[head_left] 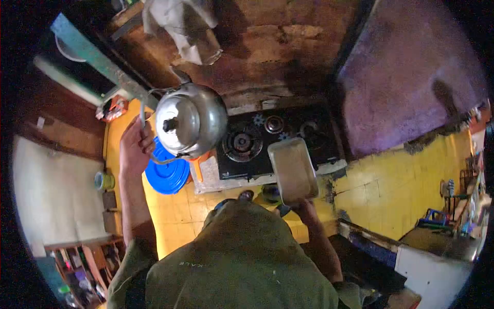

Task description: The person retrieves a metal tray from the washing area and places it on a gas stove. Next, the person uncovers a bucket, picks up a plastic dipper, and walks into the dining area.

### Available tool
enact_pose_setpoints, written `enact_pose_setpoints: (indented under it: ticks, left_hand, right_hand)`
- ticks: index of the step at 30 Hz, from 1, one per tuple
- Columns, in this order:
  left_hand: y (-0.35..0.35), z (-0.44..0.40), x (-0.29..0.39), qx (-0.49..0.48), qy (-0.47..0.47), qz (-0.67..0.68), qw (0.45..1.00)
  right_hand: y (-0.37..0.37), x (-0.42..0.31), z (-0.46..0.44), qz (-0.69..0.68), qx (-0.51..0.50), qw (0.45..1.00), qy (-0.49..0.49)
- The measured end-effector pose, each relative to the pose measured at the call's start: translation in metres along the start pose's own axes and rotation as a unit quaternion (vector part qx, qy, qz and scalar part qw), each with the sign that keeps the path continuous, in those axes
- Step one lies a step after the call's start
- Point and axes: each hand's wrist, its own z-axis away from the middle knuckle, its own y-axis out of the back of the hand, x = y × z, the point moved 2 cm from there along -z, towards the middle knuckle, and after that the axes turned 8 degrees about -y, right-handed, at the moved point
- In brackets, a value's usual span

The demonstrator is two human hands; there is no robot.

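A shiny metal kettle (203, 121) with a dark lid knob hangs from its handle in my left hand (135, 146), left of the stove and tilted so that its lid faces the camera. The fingers of that hand are wrapped round the handle. My right hand (304, 207) grips the near end of a pale rectangular tray (294, 170), which overlaps the front edge of the black gas stove (231, 167). No contents can be made out in the tray.
A blue round lid (167, 177) and an orange-handled object (198, 171) lie left of the stove. Cloth (180, 26) hangs on the wooden wall above. Shelves (85, 262) stand at lower left, and a white cabinet (432, 275) at lower right.
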Motion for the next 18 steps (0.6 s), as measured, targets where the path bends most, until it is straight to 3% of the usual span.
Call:
enact_pose_setpoints:
  ticks: [1, 3, 4, 6, 7, 9, 10, 11, 12, 13, 15, 16, 18]
  left_hand:
    - [0.005, 0.016, 0.004, 0.038, -0.023, -0.031, 0.999]
    - [0.019, 0.044, 0.005, 0.077, -0.040, -0.075, 0.993]
    - [0.027, 0.056, 0.007, 0.102, -0.056, -0.116, 0.986]
    - [0.044, 0.077, 0.006, 0.131, -0.060, -0.142, 0.979]
    - [0.052, 0.088, 0.006, 0.143, -0.059, -0.169, 0.973]
    - [0.067, 0.105, 0.012, 0.195, -0.040, -0.198, 0.960]
    - [0.078, 0.114, 0.013, 0.228, -0.034, -0.225, 0.947]
    - [0.088, 0.121, 0.009, 0.257, -0.025, -0.250, 0.933]
    - [0.099, 0.128, 0.003, 0.278, -0.069, -0.248, 0.925]
    - [0.106, 0.133, 0.004, 0.264, -0.046, -0.214, 0.939]
    - [0.118, 0.139, -0.002, 0.268, -0.032, -0.192, 0.943]
    - [0.127, 0.139, -0.006, 0.249, -0.032, -0.189, 0.949]
    - [0.123, 0.133, -0.009, 0.281, -0.014, -0.197, 0.939]
  right_hand:
    - [0.000, -0.002, -0.024, 0.128, -0.061, 0.989, 0.047]
    - [-0.010, 0.011, -0.084, 0.425, -0.032, 0.903, 0.059]
    - [-0.021, 0.016, -0.103, 0.432, -0.045, 0.899, 0.055]
    - [-0.049, 0.018, -0.136, 0.311, -0.189, 0.903, 0.227]
    - [-0.060, 0.024, -0.155, 0.315, -0.203, 0.900, 0.220]
    - [-0.082, 0.033, -0.186, 0.510, -0.169, 0.739, 0.407]
    - [-0.102, 0.004, -0.171, 0.371, -0.148, 0.881, 0.255]
    - [-0.129, -0.030, -0.148, 0.209, -0.108, 0.968, 0.087]
    - [-0.138, -0.033, -0.157, -0.140, -0.040, 0.985, -0.091]
    - [-0.129, -0.037, -0.158, -0.135, -0.031, 0.986, -0.095]
    - [-0.104, -0.054, -0.159, -0.290, -0.169, 0.942, -0.024]
    - [-0.087, -0.062, -0.162, -0.285, -0.165, 0.944, -0.026]
    - [-0.032, -0.072, -0.180, -0.224, -0.001, 0.973, -0.046]
